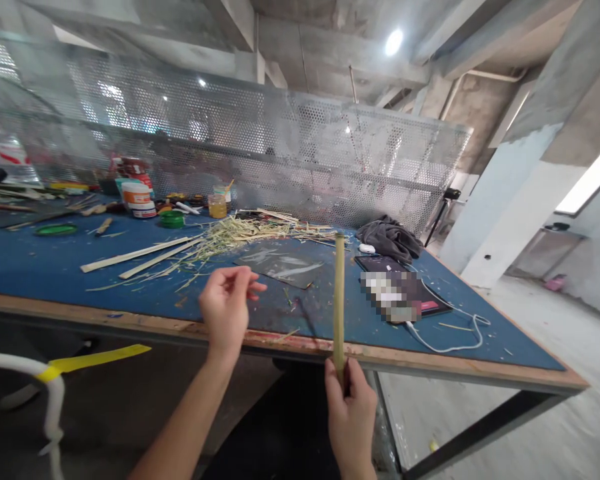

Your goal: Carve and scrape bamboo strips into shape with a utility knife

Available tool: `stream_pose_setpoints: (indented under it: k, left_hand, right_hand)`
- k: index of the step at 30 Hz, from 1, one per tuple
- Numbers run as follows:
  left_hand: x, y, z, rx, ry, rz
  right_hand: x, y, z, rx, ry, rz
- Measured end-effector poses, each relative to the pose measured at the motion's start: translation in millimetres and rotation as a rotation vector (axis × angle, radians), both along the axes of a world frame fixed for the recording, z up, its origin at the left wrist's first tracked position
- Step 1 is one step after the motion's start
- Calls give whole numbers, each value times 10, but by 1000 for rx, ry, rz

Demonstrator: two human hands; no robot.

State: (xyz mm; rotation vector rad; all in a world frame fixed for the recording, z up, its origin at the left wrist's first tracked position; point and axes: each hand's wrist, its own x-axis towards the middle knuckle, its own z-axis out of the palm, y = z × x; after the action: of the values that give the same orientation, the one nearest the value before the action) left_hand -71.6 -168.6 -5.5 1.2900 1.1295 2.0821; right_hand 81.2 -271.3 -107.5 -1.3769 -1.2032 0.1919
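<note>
My right hand (351,412) grips the lower end of a greenish-yellow bamboo stick (339,293) between thumb and fingers. The stick stands nearly upright in front of the table edge, with a darker ring at its top end. To its left, my left hand (226,307) hovers above the table's front edge, fingers loosely bent and apart, with nothing visible in them. Behind that hand lies a dark, scuffed flat sheet (280,263). A heap of thin bamboo shavings (240,233) spreads beyond it, with two pale bamboo strips (140,253) poking out leftward.
On the blue tabletop (190,317), a tablet (405,293) with a white cable lies at right, near a dark cloth (390,237). Jars (139,197), a green tin (172,219) and tools stand at back left. A perforated metal screen (280,147) rises behind.
</note>
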Motion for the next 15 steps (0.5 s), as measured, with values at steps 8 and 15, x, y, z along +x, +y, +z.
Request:
stream_pose_setpoints:
  k: [8,15]
  left_hand:
    - [-216,-314,-467,327,1200,-111]
    - [-601,-362,-617,562,1341,-59]
  right_hand:
    - [126,23,-46,-92,169,-8]
    - [168,-41,-69,-123,177,-59]
